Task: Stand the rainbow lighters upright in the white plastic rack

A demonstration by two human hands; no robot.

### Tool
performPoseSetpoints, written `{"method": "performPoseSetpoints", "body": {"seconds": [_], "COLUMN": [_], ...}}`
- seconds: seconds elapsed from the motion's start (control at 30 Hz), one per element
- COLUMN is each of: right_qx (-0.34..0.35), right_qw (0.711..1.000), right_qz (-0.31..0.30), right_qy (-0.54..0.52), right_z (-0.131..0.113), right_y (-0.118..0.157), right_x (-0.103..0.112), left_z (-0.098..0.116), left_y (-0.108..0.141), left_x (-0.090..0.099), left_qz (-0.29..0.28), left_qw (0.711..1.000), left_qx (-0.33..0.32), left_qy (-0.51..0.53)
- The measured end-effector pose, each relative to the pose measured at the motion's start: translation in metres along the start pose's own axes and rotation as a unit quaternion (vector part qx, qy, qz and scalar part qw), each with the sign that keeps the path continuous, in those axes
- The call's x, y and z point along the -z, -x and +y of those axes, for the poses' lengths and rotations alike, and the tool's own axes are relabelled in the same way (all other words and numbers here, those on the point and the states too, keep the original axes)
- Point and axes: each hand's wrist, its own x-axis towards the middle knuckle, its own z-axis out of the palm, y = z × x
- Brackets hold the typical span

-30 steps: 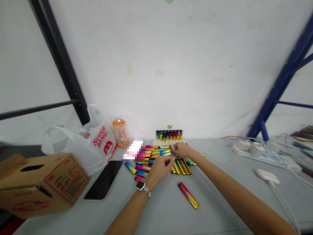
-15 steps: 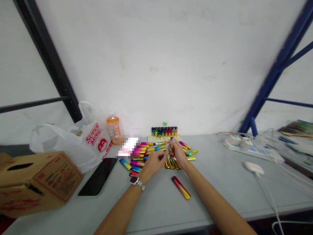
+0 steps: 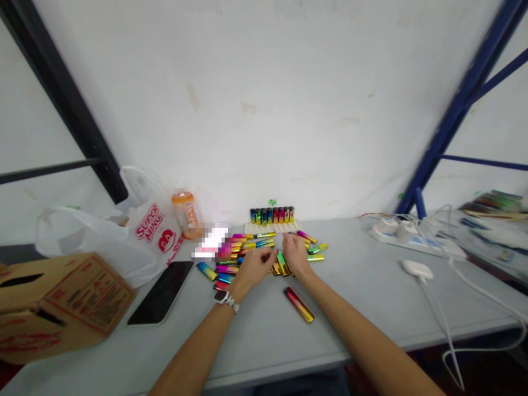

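My right hand (image 3: 295, 256) is curled closed over the right part of a pile of lighters (image 3: 243, 245) with shiny rainbow casings. The lighter seen in it a moment ago is hidden behind the fingers. My left hand (image 3: 256, 268), with a watch (image 3: 223, 297) on the wrist, has its fingers bent together at the pile's middle; whatever they hold is too small to make out. Several gold-ended lighters (image 3: 282, 265) lie between the hands. Behind them, a row of upright lighters (image 3: 270, 215) stands in a pale holder (image 3: 280, 227). One red-gold lighter (image 3: 299, 305) lies apart in front.
At left are a cardboard box (image 3: 88, 294), a white plastic bag (image 3: 103, 236), a black tablet-like slab (image 3: 161, 294) and an orange drink bottle (image 3: 185, 213). On the right lie a power strip (image 3: 412, 239) and a white charger (image 3: 417, 269) with cables. A wall rises behind.
My right hand has turned over and lowered, so the lighter that stuck up from its fingers no longer shows. The whole view has shifted slightly; my left hand stays close by.
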Motion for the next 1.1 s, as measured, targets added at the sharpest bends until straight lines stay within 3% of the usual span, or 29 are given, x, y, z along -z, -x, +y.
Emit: {"method": "performPoseSetpoints", "body": {"seconds": [0.13,0.43,0.83,1.1], "right_qx": [0.0,-0.017,0.011,0.02], "right_qw": [1.0,0.999,1.0,0.995], "right_qz": [0.024,-0.019,0.004,-0.073], "right_qy": [0.007,-0.046,0.028,-0.069], "right_z": [-0.004,0.0,0.006,0.0], "right_y": [0.002,0.007,0.002,0.005], "right_x": [-0.001,0.001,-0.002,0.0], "left_z": [0.001,0.0,-0.003,-0.001], "left_y": [0.0,0.001,0.0,0.002], "left_x": [0.0,0.0,-0.002,-0.002], "left_qz": [-0.005,-0.004,-0.011,-0.015], "left_qw": [1.0,1.0,1.0,1.0], "left_qx": [0.007,0.006,0.001,0.001], "left_qy": [0.004,0.0,0.004,0.005]}}
